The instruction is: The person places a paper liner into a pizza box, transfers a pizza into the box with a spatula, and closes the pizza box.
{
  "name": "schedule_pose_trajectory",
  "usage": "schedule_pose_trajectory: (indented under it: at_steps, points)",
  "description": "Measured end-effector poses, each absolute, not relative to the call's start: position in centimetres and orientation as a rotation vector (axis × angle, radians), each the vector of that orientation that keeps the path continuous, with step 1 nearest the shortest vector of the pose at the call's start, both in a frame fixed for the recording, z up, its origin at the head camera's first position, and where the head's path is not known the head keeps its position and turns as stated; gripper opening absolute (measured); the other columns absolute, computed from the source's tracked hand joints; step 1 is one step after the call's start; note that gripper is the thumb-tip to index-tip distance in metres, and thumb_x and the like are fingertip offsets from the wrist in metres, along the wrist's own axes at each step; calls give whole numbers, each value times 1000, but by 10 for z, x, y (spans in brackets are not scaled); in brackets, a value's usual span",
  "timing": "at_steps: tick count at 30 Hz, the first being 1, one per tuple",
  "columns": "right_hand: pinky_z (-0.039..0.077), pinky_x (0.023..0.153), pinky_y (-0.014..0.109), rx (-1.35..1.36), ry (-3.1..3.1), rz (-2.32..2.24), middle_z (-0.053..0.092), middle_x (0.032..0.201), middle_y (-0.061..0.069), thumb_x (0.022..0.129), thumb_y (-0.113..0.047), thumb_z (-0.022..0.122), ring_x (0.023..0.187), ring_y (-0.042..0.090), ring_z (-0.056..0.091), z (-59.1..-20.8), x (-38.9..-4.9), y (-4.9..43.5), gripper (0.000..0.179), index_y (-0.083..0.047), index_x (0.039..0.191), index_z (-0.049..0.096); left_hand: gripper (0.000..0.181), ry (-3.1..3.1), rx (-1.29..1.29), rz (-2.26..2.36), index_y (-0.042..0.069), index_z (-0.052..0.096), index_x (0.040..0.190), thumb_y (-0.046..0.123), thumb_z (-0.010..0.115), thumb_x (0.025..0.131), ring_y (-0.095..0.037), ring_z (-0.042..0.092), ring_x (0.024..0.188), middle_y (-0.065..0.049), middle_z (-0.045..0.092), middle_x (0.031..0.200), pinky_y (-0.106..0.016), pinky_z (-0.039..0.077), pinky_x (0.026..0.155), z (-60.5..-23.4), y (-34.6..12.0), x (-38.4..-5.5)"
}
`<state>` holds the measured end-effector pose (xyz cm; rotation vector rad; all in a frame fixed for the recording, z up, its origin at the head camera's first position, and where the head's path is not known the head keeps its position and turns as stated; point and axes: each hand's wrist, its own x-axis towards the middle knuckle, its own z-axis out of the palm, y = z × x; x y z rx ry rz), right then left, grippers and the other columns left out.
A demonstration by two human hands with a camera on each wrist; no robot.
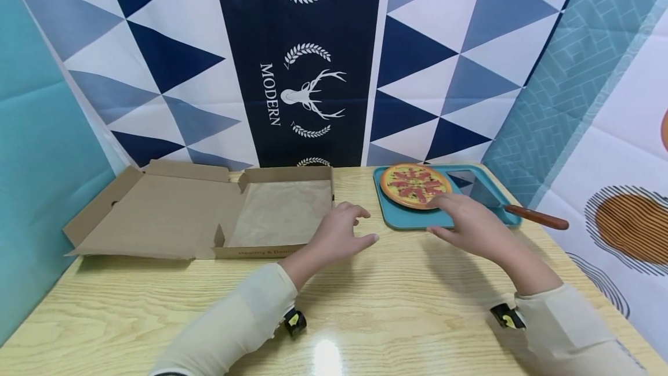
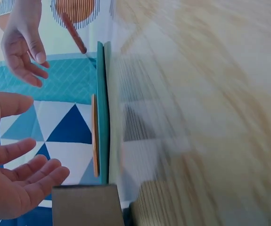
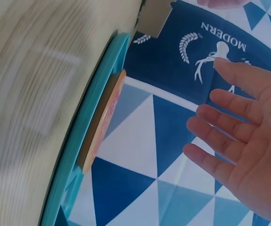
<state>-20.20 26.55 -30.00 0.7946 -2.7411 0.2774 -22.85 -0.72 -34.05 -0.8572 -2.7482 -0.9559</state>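
Observation:
My left hand (image 1: 341,231) hangs in the air by the right wall of an open cardboard pizza box (image 1: 271,252), its fingers relaxed and apart and nothing in them. Over the front part of a teal tray (image 1: 404,222), my right hand (image 1: 467,222) hovers with loosely spread fingers, also holding nothing. A round pizza (image 1: 414,183) with red toppings lies on the tray's left side, just beyond the right fingertips. Beside it a pizza server rests with its metal blade (image 1: 475,187) on the tray and its brown handle (image 1: 537,216) sticking out over the right rim.
The box's lid (image 1: 162,208) is folded flat to the left, and a sheet of paper (image 1: 282,213) lines its base. A patterned cloth wall (image 1: 407,74) rises right behind the wooden table (image 1: 365,318). Black cameras are strapped at both wrists.

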Motion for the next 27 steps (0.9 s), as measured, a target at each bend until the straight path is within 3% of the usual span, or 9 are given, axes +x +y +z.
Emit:
schedule_pose_trajectory:
  at_steps: [10, 19, 27]
  points:
    - [50, 86, 55, 732, -2740, 263, 65, 112, 20, 84, -18, 79, 105, 39, 59, -296, -201, 284, 41, 2, 116, 65, 37, -2794, -698, -1193, 7, 67, 116, 28, 75, 87, -17, 64, 95, -7, 62, 112, -25, 51, 78, -340, 19, -238]
    - [49, 85, 56, 702, -2735, 253, 65, 110, 21, 82, -15, 79, 105, 40, 59, -297, -206, 301, 40, 5, 114, 64, 28, -2830, -359, -1462, 8, 70, 107, 24, 77, 85, -16, 59, 91, -1, 63, 100, -28, 51, 75, -345, 41, -248]
    - [50, 83, 56, 671, -2758, 264, 65, 111, 23, 83, -13, 77, 103, 41, 60, -297, -211, 318, 40, 6, 116, 64, 22, -2754, -45, -1968, 5, 67, 104, 12, 76, 85, -25, 70, 81, -3, 61, 95, -32, 58, 68, -352, 56, -259]
